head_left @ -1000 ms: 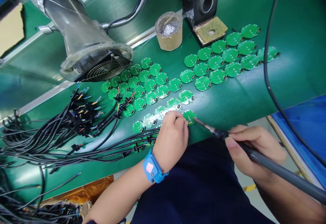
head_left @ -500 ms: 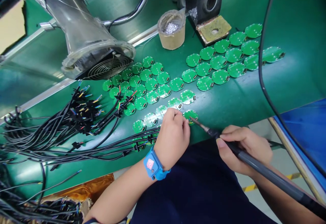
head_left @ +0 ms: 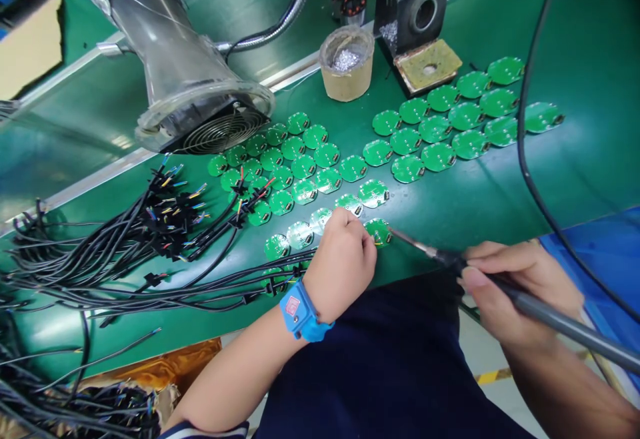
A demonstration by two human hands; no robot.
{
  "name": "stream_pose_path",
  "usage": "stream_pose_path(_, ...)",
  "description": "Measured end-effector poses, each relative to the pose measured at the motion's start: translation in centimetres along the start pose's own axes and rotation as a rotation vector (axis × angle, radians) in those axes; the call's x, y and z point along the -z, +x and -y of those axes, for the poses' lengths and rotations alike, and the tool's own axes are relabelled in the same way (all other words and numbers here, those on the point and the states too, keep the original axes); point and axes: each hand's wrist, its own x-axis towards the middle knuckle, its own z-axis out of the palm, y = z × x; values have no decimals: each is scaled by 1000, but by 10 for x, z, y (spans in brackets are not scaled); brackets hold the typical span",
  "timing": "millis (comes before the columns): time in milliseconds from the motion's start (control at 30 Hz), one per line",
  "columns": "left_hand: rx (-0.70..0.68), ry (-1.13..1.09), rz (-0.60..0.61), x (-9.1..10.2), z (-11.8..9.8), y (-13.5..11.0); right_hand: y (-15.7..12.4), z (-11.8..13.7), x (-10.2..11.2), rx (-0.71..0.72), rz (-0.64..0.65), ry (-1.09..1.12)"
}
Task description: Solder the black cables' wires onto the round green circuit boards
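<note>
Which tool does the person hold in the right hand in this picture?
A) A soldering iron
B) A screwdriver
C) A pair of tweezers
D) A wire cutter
A. The right hand grips the dark handle of a soldering iron, and its metal tip points toward a green circuit board.

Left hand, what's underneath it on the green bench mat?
Black wires run in under the left hand, with round green circuit boards beside it. Whatever lies directly beneath the palm is covered and cannot be seen.
</note>
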Motion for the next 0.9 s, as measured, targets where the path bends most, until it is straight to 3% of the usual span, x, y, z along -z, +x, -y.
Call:
stream_pose_path(133, -25, 50, 24, 1, 1, 3, 8, -7, 5, -1, -182, 155)
stream_pose_path(333, -121, 115, -16, -3, 4, 3, 28, -3, 4, -52, -264, 235)
stream_pose_path(433, -141, 119, -68, -3, 6, -6, 60, 0, -2, 0, -256, 203)
stream_pose_path(533, -160, 181, -157, 9, 13, -23, 109, -4, -20, 97, -244, 52)
stream_pose_path(667, -110, 310, -224, 44, 46, -59, 178, -23, -60, 218, -177, -165)
stream_pose_path(733, -66, 364, -182, 64, 70, -80, 200, -34, -74, 295, -22, -327)
stream_pose_path(800, -6, 397, -125, 81, 92, -100, 205, -39, -77, 342, 108, -414)
stream_pose_path(900, 50, 382, -48, 97, 112, -125, 181, -33, -64, 384, 167, -458)
